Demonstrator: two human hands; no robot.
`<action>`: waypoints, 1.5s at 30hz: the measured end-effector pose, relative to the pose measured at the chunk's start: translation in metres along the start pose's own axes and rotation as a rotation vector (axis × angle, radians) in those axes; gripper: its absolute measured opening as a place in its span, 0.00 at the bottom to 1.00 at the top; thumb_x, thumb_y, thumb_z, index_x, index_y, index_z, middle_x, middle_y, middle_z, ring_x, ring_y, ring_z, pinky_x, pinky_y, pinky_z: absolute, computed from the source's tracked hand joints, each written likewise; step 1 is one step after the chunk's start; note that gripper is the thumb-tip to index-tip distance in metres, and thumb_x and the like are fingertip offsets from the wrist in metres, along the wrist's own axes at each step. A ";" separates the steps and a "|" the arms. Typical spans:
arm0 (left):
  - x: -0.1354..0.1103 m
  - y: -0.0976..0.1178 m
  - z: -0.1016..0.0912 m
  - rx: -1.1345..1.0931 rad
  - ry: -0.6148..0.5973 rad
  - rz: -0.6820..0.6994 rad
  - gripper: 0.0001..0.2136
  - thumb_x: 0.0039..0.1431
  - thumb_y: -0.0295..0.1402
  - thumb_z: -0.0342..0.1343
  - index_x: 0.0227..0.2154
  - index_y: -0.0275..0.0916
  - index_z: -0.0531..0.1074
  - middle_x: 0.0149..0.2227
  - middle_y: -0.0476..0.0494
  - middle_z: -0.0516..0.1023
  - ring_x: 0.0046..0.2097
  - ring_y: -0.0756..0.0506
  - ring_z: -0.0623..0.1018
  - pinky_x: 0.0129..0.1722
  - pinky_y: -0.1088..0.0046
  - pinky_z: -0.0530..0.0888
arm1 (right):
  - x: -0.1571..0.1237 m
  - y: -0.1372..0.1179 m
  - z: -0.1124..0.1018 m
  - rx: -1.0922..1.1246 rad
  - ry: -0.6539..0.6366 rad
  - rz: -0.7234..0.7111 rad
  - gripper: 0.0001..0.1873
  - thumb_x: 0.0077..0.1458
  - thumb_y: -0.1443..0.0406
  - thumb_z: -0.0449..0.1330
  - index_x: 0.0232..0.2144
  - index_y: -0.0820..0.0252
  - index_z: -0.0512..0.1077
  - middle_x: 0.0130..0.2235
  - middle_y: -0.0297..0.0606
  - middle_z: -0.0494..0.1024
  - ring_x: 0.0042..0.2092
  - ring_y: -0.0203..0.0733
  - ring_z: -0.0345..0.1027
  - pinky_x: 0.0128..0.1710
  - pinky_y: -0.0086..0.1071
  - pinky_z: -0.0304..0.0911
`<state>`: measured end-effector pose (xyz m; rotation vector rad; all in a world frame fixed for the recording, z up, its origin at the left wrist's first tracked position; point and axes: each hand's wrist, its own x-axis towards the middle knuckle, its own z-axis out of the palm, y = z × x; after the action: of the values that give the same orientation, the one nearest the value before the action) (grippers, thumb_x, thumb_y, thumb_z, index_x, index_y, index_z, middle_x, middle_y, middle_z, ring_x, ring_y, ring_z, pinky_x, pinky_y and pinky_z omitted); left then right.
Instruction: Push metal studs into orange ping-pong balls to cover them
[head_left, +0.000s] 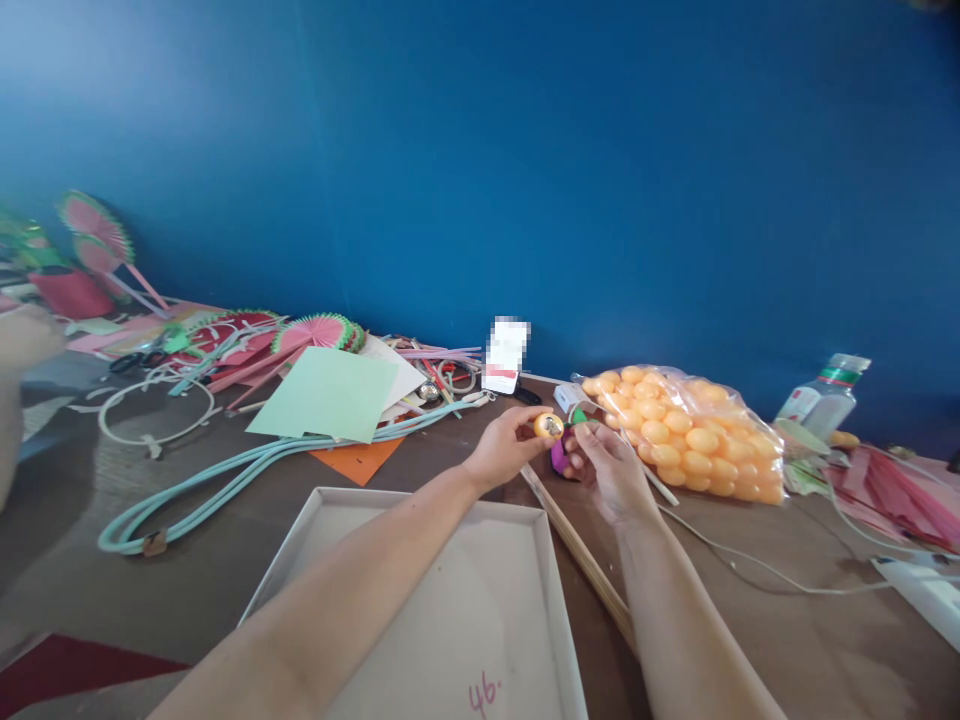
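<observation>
My left hand [508, 447] pinches a small orange ball [548, 426] between its fingertips, above the brown table [750, 630]. My right hand [609, 468] is closed close beside it, around a small purple and green object [561, 455] that its fingers partly hide. The two hands nearly touch at the ball. Just to the right lies a clear plastic bag full of orange balls [690, 435]. Both forearms reach in from the bottom edge over a shallow white tray [420, 620].
A thin wooden stick [581, 555] lies beside the tray. Pale green paper [330, 395], teal tubing [247, 465], pink paper fans [315, 335] and a white hoop [154, 410] fill the left. A bottle [825, 395], red paper [892, 490] and a white cable [780, 575] are right. A blue wall stands behind.
</observation>
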<state>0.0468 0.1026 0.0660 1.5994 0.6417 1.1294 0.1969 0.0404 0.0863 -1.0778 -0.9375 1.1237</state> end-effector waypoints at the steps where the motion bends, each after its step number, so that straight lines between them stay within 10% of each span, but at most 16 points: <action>1: 0.001 0.000 0.000 -0.029 0.009 -0.028 0.21 0.49 0.31 0.61 0.48 0.37 0.71 0.45 0.39 0.74 0.44 0.45 0.75 0.45 0.68 0.72 | 0.000 -0.001 -0.001 -0.027 0.031 -0.019 0.15 0.47 0.55 0.66 0.28 0.58 0.69 0.25 0.29 0.68 0.23 0.29 0.58 0.21 0.25 0.64; 17: 0.011 -0.003 -0.004 -0.311 0.251 -0.225 0.21 0.49 0.32 0.61 0.47 0.35 0.71 0.35 0.44 0.77 0.31 0.51 0.76 0.36 0.72 0.76 | -0.042 -0.006 -0.011 -1.604 -0.248 0.158 0.10 0.44 0.56 0.63 0.22 0.56 0.72 0.27 0.38 0.77 0.30 0.44 0.69 0.25 0.30 0.49; 29: 0.019 -0.018 -0.014 -0.157 0.554 -0.099 0.20 0.51 0.33 0.59 0.48 0.37 0.69 0.41 0.42 0.76 0.35 0.49 0.76 0.37 0.73 0.74 | -0.042 0.020 -0.022 -1.325 0.008 -0.097 0.12 0.57 0.61 0.48 0.29 0.58 0.68 0.30 0.43 0.76 0.33 0.47 0.70 0.31 0.34 0.58; 37: 0.017 -0.019 -0.012 -0.206 0.577 -0.122 0.22 0.47 0.31 0.62 0.48 0.37 0.70 0.41 0.41 0.76 0.34 0.50 0.75 0.37 0.73 0.73 | -0.048 0.020 -0.007 -0.747 0.073 -0.235 0.14 0.60 0.54 0.49 0.39 0.57 0.65 0.23 0.32 0.70 0.22 0.38 0.64 0.21 0.29 0.61; 45: 0.015 -0.020 -0.008 -0.231 0.519 -0.078 0.21 0.46 0.31 0.64 0.46 0.39 0.72 0.41 0.41 0.76 0.35 0.49 0.75 0.38 0.72 0.74 | -0.061 0.031 -0.014 -0.941 0.052 -0.437 0.12 0.60 0.59 0.51 0.42 0.58 0.65 0.30 0.38 0.73 0.29 0.41 0.68 0.29 0.33 0.65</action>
<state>0.0480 0.1250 0.0527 1.0775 0.8634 1.5156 0.1915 -0.0196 0.0498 -1.5175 -1.6303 0.2502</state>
